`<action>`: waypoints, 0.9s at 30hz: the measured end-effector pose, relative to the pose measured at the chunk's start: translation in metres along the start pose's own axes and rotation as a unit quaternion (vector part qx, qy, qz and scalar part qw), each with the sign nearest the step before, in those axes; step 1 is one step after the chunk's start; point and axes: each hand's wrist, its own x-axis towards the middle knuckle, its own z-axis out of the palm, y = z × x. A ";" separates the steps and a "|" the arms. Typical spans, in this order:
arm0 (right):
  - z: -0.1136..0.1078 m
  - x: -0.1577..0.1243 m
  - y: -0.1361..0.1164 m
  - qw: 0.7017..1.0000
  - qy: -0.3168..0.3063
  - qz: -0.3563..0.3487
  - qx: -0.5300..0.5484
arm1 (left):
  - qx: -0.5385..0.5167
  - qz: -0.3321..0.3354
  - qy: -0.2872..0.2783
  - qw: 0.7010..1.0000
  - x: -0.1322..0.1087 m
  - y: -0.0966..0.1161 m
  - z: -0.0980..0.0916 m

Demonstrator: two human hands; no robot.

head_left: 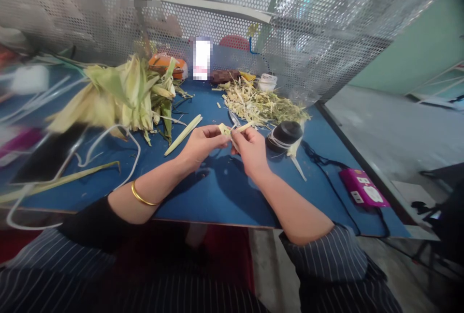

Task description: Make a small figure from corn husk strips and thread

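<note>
A strip of pale corn husk (224,129) is pinched between my two hands above the blue table. My left hand (203,143) grips it from the left, fingers closed. From the right, my right hand (250,146) closes on the same husk, and a narrow end sticks up past its thumb. Just behind the fingers lies a pair of scissors (234,118), partly hidden. A single folded husk strip (183,134) rests left of my left hand. Beside my right hand stands a black spool (286,135) wound with pale cord.
A large pile of corn husks (126,90) covers the back left. Shredded scraps (261,105) heap at the back right. A purple power strip (364,187) with black cables sits at the right edge. A dark tablet or phone (47,156) and white cable lie left. Perforated mesh (217,18) borders the back.
</note>
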 end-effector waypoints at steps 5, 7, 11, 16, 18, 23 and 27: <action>0.002 -0.001 0.001 0.998 -0.016 0.048 0.036 | 0.026 -0.002 0.099 0.995 0.004 -0.003 -0.003; 0.001 -0.003 0.002 0.997 -0.036 0.057 0.031 | 0.038 0.011 0.149 0.988 0.006 -0.003 -0.008; 0.000 -0.009 0.001 0.992 -0.102 -0.060 -0.053 | 0.026 0.050 0.185 0.981 0.009 -0.004 -0.013; -0.006 -0.010 -0.001 0.920 -0.215 -0.252 -0.209 | 0.012 0.050 0.162 0.985 0.010 -0.008 -0.011; -0.009 -0.008 -0.002 0.902 -0.230 -0.271 -0.244 | 0.018 0.045 0.152 0.987 0.010 -0.008 -0.010; -0.015 -0.006 -0.008 0.874 -0.167 -0.345 -0.298 | 0.017 0.022 0.104 0.994 0.007 -0.005 -0.006; -0.017 -0.002 -0.009 0.882 -0.027 -0.361 -0.303 | 0.025 -0.004 0.055 0.998 0.003 -0.003 -0.002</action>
